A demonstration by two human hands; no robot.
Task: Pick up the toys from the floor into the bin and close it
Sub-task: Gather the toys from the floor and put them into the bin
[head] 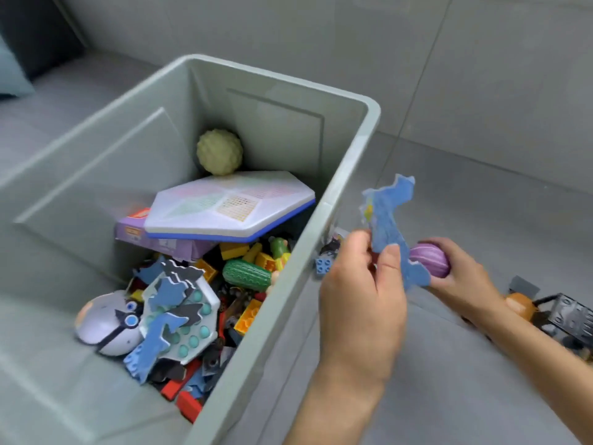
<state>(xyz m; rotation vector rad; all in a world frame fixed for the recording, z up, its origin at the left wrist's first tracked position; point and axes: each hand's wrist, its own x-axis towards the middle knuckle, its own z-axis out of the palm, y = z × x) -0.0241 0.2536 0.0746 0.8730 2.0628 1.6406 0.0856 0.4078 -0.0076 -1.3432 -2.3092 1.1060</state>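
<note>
Beside the open bin (346, 162), above the floor (481, 155), the left grip (362, 284) pinches a blue foam piece (390, 226) and the right grip (455, 271) clasps a purple toy (428, 260); a loose pinch or short toss could drop either outside the rim.

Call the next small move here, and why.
Probably swing the left hand leftward over the bin rim and drop the blue foam piece: it is pinched just outside the open bin. The right hand grips a purple toy, which could follow.
</note>
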